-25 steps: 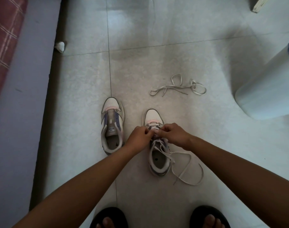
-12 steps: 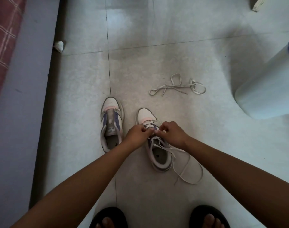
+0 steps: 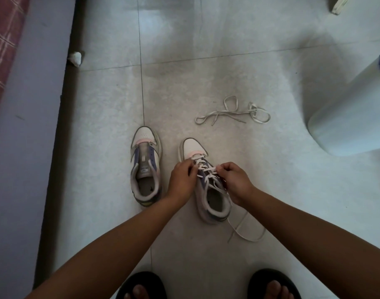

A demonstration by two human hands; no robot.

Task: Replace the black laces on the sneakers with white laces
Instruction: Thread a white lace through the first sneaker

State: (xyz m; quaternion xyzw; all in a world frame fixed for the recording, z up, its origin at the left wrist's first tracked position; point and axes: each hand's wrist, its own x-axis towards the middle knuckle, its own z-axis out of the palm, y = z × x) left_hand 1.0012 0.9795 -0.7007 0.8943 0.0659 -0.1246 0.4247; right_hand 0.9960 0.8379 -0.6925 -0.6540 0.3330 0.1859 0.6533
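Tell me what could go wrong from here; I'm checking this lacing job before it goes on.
The lace tail loops loose on the floor beside the right sneaker; it could snag or pull through unevenly as the left hand and right hand tighten. The left sneaker has no lace, and the spare lace lies tangled, so it may knot.

Arms: bare, no sleeves seen.
Feet: black open-toed sandals (image 3: 141, 284) are worn; toes are left uncovered.
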